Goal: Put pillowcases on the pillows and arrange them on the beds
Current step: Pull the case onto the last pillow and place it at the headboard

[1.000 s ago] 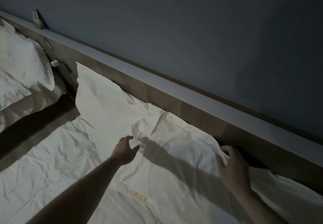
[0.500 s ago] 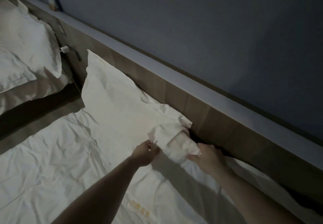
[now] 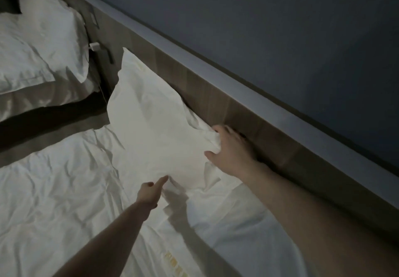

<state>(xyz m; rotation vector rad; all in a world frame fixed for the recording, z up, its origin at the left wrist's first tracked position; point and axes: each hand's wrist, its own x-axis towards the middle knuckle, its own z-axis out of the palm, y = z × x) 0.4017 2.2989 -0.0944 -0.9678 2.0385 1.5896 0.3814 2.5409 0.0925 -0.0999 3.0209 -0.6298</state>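
Both hands meet the pillow (image 3: 155,129): right hand (image 3: 231,149) grips its corner, left hand (image 3: 149,192) pinches its edge.

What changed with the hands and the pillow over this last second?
The right hand left the pillowcase flap by the headboard and now grips the pillow at its near end. The left hand pinches the lower corner. The loose flap is folded in. The pillows on the other bed are unchanged.
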